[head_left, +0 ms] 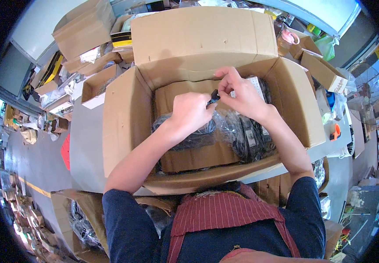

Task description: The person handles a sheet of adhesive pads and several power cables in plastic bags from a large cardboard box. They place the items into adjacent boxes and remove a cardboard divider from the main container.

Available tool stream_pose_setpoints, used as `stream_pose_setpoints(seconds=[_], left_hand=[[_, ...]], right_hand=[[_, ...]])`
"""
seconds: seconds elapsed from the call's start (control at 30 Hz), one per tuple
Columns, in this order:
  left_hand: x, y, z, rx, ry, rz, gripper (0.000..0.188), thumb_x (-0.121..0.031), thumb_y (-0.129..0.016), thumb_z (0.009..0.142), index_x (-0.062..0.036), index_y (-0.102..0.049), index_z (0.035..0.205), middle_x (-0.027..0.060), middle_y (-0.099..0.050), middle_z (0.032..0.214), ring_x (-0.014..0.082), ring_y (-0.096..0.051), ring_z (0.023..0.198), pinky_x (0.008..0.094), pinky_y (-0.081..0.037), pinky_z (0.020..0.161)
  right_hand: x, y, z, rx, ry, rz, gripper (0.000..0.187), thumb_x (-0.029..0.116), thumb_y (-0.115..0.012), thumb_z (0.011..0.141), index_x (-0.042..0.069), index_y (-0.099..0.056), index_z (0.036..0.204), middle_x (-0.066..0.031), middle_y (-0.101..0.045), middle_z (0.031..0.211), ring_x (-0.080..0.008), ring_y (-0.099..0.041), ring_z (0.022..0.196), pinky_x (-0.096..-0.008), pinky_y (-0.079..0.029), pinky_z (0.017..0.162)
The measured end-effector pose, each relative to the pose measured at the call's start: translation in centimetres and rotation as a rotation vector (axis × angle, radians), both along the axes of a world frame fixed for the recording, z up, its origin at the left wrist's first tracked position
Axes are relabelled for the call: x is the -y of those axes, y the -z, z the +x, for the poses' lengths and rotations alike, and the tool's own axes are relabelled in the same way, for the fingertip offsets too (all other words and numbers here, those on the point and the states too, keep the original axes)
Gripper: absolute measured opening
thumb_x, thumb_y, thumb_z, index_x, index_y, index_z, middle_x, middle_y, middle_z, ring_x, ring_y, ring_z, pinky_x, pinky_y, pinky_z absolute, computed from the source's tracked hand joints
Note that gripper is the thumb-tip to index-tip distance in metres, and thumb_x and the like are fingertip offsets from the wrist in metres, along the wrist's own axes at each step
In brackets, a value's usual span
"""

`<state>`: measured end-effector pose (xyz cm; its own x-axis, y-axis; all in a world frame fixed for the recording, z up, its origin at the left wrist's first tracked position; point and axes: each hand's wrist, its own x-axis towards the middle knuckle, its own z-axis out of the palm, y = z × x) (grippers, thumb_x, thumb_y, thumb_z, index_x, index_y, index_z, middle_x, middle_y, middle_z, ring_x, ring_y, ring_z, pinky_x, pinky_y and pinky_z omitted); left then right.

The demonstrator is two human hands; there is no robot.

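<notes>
Both my hands are over a large open cardboard box. A small black piece, too small to name, is between them. My left hand is closed around one end of it. At its other end, the thumb and fingers of my right hand are pinched together. Below my hands lie clear plastic bags with dark contents. Black bagged items with white labels are packed along the right side. A cardboard sheet lies in the box under the bags.
The box stands on a grey table. Smaller cardboard boxes are at its left and others at the right. An orange tape dispenser-like object is at the right edge. An open box of bagged parts sits low at the left.
</notes>
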<state>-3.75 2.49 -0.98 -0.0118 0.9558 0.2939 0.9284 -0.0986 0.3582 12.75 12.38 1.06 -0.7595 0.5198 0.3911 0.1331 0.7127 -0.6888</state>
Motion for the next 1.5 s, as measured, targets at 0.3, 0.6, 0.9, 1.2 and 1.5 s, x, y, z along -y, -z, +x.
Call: stream_pose_setpoints(seconds=[0.3,0.6,0.9,1.2,1.5], left_hand=[[0.0,-0.1,-0.2,-0.004,0.006,-0.018,0.027,-0.036,-0.07,0.08,-0.0088,-0.072,0.076,0.0167,-0.065,0.065,0.0362,-0.066,0.063,0.046,-0.053,0.059],[-0.2,0.4,-0.5,-0.021,-0.012,-0.108,0.027,-0.036,-0.069,0.082,-0.0102,-0.073,0.08,0.0161,-0.066,0.066,0.0367,-0.066,0.063,0.046,-0.053,0.06],[-0.4,-0.3,-0.1,0.073,0.036,-0.035,0.024,-0.032,-0.068,0.082,-0.0087,-0.07,0.075,0.0154,-0.064,0.063,0.0357,-0.065,0.062,0.0466,-0.052,0.059],[0.4,-0.4,-0.9,0.068,0.048,0.175,0.026,-0.038,-0.068,0.085,-0.0126,-0.072,0.081,0.015,-0.065,0.067,0.0346,-0.065,0.061,0.0461,-0.052,0.056],[12.5,-9.0,-10.7,0.862,-0.259,0.808,0.016,-0.016,-0.071,0.088,-0.0004,-0.072,0.088,0.0019,-0.07,0.075,0.0077,-0.059,0.066,0.0236,-0.046,0.061]], right_hand=[[0.7,0.3,-0.3,0.079,0.069,0.192,0.045,-0.003,-0.063,0.08,0.002,-0.044,0.121,-0.0092,-0.061,0.08,-0.0226,-0.066,0.071,-0.033,-0.053,0.063],[1.1,1.3,-0.6,0.225,0.261,0.393,0.037,0.007,-0.069,0.083,0.004,-0.047,0.113,-0.013,-0.063,0.074,-0.0321,-0.068,0.07,-0.0424,-0.053,0.057],[-2.2,0.9,0.7,0.016,0.184,0.237,0.058,0.02,-0.074,0.083,0.003,-0.042,0.128,-0.0125,-0.067,0.078,-0.0322,-0.068,0.08,-0.0422,-0.054,0.073],[-1.6,0.4,0.6,0.082,0.332,0.159,0.047,0.006,-0.061,0.086,0.013,-0.049,0.131,-0.0145,-0.067,0.092,-0.035,-0.067,0.088,-0.0443,-0.053,0.076],[-5.6,0.8,3.7,-0.187,0.175,0.032,0.042,0.015,-0.052,0.101,0.006,-0.042,0.141,-0.0128,-0.063,0.115,-0.0185,-0.058,0.109,-0.0336,-0.043,0.099]])
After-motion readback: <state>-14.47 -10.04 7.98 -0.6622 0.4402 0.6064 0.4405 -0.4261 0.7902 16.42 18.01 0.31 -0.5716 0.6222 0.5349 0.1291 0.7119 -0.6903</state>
